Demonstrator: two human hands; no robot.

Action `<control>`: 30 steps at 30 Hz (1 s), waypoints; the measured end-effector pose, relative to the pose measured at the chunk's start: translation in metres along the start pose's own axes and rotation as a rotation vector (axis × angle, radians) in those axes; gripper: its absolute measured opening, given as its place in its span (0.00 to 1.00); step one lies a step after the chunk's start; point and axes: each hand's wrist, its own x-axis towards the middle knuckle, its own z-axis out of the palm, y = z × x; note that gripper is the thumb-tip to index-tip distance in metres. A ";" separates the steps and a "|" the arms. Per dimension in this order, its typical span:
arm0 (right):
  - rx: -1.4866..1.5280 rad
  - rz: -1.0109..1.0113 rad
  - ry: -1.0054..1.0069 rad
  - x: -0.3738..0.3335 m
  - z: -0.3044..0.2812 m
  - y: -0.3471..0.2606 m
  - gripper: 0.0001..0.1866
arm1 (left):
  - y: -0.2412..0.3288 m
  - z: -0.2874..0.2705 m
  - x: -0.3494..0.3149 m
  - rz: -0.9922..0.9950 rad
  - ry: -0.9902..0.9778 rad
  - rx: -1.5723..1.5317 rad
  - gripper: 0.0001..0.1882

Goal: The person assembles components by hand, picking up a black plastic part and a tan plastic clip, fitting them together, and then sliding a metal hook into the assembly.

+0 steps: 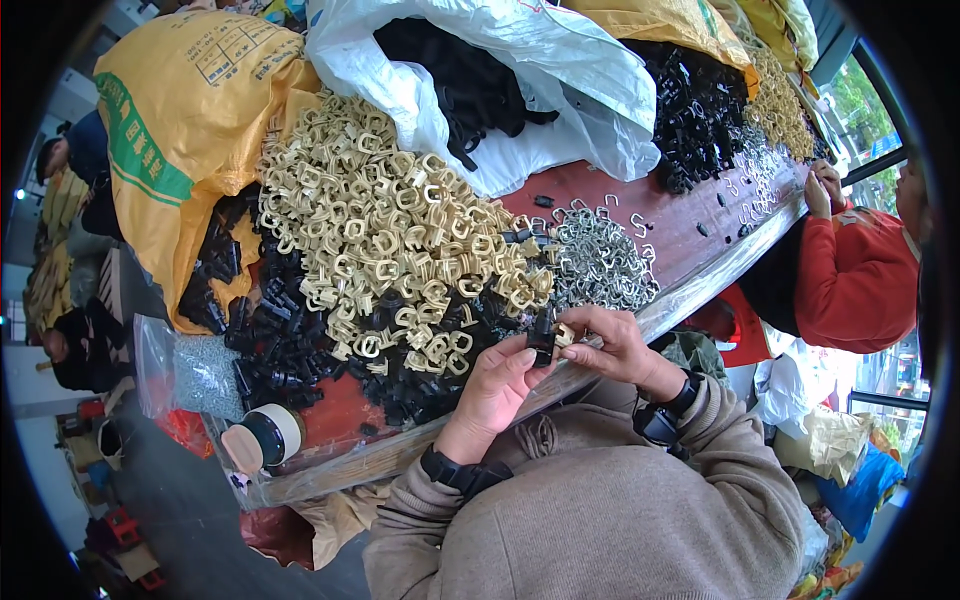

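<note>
Close to the table's front edge, my left hand [500, 385] is closed on a black plastic fitting [542, 345], held roughly upright. The fingers of my right hand [618, 348] pinch a small cream plastic clip [564, 336] against the fitting's right side; whether the two are joined I cannot tell. Just beyond my hands spreads a big heap of cream plastic clips [400, 230]. To its right lies a pile of bent silver metal clips [605, 255]. Loose black fittings [285, 340] lie on the left side.
A yellow woven sack [190, 110] and a white sack [590, 90] with black parts line the back. At the table's left corner sit a lidded jar [262, 437] and a bag of small silver pieces [207, 378]. A person in red [860, 270] works at the right.
</note>
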 end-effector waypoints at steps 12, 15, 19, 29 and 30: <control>-0.116 -0.171 -0.104 0.015 -0.025 -0.014 0.16 | 0.013 0.001 -0.006 -0.132 0.091 0.174 0.13; -0.243 -0.359 -0.194 0.023 -0.025 -0.024 0.15 | 0.017 0.002 -0.007 -0.193 0.062 0.212 0.13; -0.281 -0.401 -0.293 0.025 -0.024 -0.022 0.14 | 0.021 0.005 -0.010 -0.278 0.027 0.261 0.15; -0.112 -0.342 -0.431 0.022 -0.016 -0.017 0.15 | 0.016 0.001 -0.010 -0.399 -0.013 0.365 0.17; -0.058 -0.315 -0.446 0.022 -0.016 -0.016 0.14 | 0.016 0.002 -0.009 -0.397 -0.014 0.367 0.17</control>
